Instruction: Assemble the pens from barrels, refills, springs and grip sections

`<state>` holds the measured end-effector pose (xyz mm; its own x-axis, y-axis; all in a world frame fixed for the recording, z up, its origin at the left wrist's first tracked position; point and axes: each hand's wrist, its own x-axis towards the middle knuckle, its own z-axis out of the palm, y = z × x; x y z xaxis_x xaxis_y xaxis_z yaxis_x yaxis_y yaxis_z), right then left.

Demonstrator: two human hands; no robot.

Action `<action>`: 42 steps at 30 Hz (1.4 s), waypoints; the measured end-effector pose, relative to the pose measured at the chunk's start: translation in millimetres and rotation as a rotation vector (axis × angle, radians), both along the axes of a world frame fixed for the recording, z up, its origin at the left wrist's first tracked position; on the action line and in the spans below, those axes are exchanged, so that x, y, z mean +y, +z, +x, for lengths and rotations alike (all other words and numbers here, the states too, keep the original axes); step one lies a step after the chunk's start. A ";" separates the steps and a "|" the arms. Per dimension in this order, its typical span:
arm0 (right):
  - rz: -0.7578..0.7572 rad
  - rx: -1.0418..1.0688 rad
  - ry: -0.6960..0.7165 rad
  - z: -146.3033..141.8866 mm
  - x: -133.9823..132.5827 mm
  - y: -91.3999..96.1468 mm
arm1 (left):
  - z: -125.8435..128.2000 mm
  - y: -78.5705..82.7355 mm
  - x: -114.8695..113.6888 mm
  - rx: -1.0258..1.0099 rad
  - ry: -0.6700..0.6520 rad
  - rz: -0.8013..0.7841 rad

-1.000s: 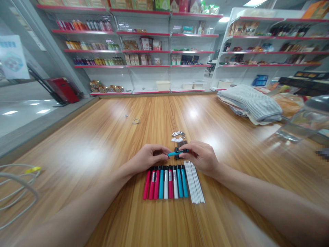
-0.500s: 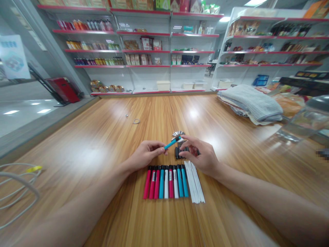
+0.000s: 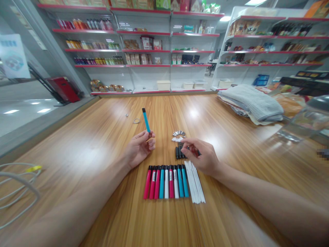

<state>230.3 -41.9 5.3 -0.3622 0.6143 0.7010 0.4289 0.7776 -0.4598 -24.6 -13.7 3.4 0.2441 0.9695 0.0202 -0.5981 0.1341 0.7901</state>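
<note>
My left hand (image 3: pixel 138 149) is closed round the lower end of a blue pen barrel (image 3: pixel 146 120) and holds it upright above the wooden table (image 3: pixel 97 144). My right hand (image 3: pixel 203 156) rests to the right of it, fingertips pinched over a small pile of black pen parts (image 3: pixel 180 152); whether it grips one I cannot make out. Just beyond lies a fan of small silver tips (image 3: pixel 178 134). In front of both hands lies a row of red, blue and white pens (image 3: pixel 166 181) with a bundle of thin white refills (image 3: pixel 194 181) beside it.
A small ring (image 3: pixel 136 120) and a tiny metal piece (image 3: pixel 126 115) lie farther back on the table. Folded striped cloth (image 3: pixel 252 103) sits at the right, a clear container (image 3: pixel 305 120) beyond it. Grey cables (image 3: pixel 17 188) lie at the left edge. Shop shelves (image 3: pixel 154 51) line the back.
My left hand has swung the blue pen barrel from level between both hands to upright and moved it left. My right hand let go of it and dropped to the black parts.
</note>
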 end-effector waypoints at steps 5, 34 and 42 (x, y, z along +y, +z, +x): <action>0.034 -0.016 -0.005 0.0 -0.4 0.8 | -2.0 3.3 -1.2 -0.033 0.034 0.001; 0.056 -0.070 0.007 0.3 2.0 0.6 | 14.4 5.3 -18.8 1.273 -0.184 0.970; 0.050 -0.086 -0.004 1.5 2.9 -1.4 | 15.8 2.0 -17.0 1.300 -0.096 0.952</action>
<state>231.7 -39.0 3.9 -0.4200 0.5812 0.6970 0.4682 0.7967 -0.3822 -8.8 -30.7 5.3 0.6313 0.7079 0.3169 0.4903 -0.6808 0.5442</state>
